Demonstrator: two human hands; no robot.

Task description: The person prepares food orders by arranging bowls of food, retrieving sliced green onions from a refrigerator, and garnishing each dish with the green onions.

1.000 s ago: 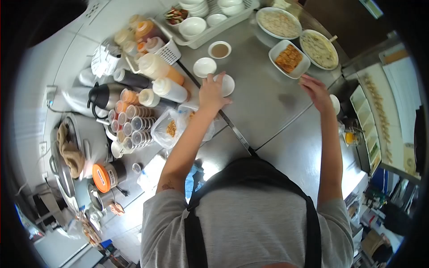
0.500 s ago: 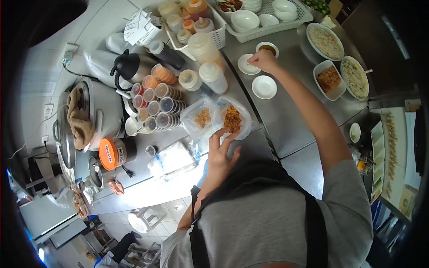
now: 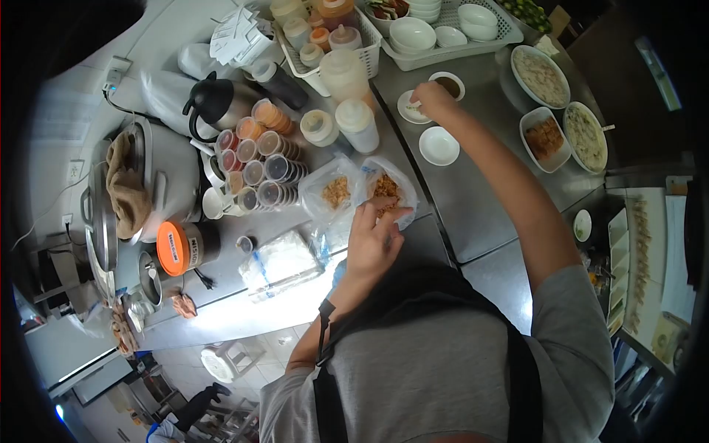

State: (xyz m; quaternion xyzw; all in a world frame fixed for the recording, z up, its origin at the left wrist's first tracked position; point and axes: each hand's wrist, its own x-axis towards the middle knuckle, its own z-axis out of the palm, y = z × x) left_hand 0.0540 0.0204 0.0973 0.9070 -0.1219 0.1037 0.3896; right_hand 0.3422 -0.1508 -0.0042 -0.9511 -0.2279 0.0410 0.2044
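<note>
My left hand [image 3: 375, 238] is at the near side of a clear plastic bag [image 3: 408, 193] of dark brown fried crumbs [image 3: 386, 189]. Its fingers are apart, with the tips over the crumbs. Beside it lies another open bag [image 3: 314, 193] with paler golden bits [image 3: 337, 192]. My right hand [image 3: 436, 102] is pinched together above a small white dish [image 3: 405, 111], which has a few small pale-green bits in it. What the pinch holds, if anything, is hidden. Close by are a dish of brown sauce [image 3: 449, 83] and a plain white dish [image 3: 439, 146].
Squeeze bottles [image 3: 357, 125] and stacked lidded sauce cups [image 3: 266, 170] crowd the left. A black-topped jug [image 3: 221, 107] stands behind them. White bowls [image 3: 412, 35] fill a basket at the back. Food trays [image 3: 545, 140] sit on the right. A wrapped plastic pack [image 3: 281, 260] lies near the front.
My left hand has moved slightly up and right, its fingertips now further over the brown crumbs. My right hand stays above the small dish, where small bits now show. The view has shifted slightly.
</note>
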